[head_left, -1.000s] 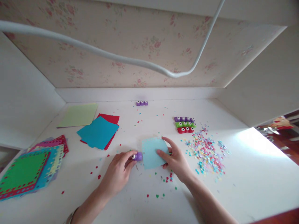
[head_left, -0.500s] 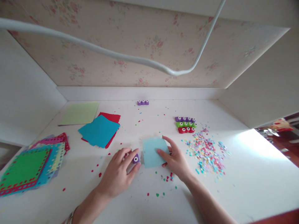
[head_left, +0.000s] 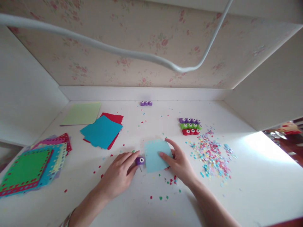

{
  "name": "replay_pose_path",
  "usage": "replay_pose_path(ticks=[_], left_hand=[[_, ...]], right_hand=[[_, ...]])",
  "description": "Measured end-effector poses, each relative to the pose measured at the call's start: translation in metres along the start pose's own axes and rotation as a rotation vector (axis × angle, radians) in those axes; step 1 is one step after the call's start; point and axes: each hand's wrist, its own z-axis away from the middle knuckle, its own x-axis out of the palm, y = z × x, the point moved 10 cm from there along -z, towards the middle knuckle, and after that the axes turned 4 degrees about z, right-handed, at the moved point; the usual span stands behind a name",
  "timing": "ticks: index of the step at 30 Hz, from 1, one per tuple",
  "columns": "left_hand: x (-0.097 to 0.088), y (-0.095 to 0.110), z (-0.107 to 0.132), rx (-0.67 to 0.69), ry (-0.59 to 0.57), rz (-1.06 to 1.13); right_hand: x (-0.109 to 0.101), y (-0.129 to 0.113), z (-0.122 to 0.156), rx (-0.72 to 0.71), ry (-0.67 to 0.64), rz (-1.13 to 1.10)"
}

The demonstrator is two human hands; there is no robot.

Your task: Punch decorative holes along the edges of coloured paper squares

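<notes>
Between the thumb and fingers of my left hand is a small purple craft punch with a white, dark-centred button. It sits at the left edge of a light blue paper square. My right hand pinches that square at its right side, thumb on top and fingers partly hidden underneath. Small notches or holes show along the paper's top and left edges. Whether the paper is inside the punch's slot I cannot tell.
Coloured punches stand in rows at right, near a confetti pile. Purple punches stand at the back. Blue sheets, pale green paper and punched squares lie left. A white cable crosses above.
The purple punch has turned in my left hand, its button now pointing more to the right, and sits against the paper's edge. My right hand keeps its hold on the paper.
</notes>
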Motion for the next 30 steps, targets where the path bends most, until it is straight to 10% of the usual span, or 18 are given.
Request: replay_pose_path(ticks=[30], left_hand=[[-0.002, -0.004, -0.002, -0.043, 0.093, 0.094]], right_hand=[[0.004, 0.0, 0.003, -0.009, -0.018, 0.014]])
